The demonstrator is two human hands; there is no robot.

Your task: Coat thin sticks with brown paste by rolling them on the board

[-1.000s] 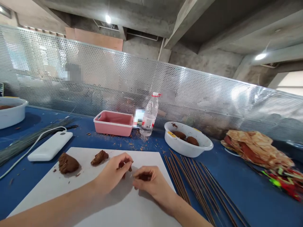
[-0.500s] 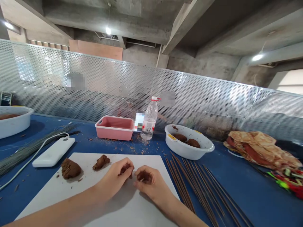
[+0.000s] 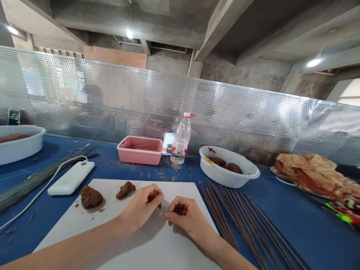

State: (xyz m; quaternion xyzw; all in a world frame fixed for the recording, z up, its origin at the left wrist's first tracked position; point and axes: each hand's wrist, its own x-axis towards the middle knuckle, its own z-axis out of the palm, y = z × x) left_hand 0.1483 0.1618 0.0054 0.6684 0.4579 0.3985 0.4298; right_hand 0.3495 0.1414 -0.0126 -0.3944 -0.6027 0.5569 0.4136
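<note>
My left hand [image 3: 144,205] hovers over the white board [image 3: 135,243], fingers curled and thumb pressed against the forefinger. Facing it, a small gap away, my right hand [image 3: 186,216] has its thumb and fingertips pinched together. Brown smears mark the fingers of both hands. Whatever lies inside either grip is hidden or too small to make out. Left of my left hand, a small rough piece of brown clay [image 3: 125,190] rests on the board. Farther left sits a bigger clay lump [image 3: 91,197], with crumbs around it.
Thin brown sticks [image 3: 239,221] lie right of the board. Behind are a pink bin [image 3: 140,156], a water bottle [image 3: 181,142] and a white basin [image 3: 225,178] holding clay lumps. A white power bank [image 3: 71,178] with cable and a wire bundle [image 3: 36,174] lie left. A perforated metal screen [image 3: 239,108] stands behind.
The view has swung slightly left, so everything appears shifted right. My right hand's fingers have closed nearer to its thumb. Both hands stay over the board, and the clay pieces have not moved.
</note>
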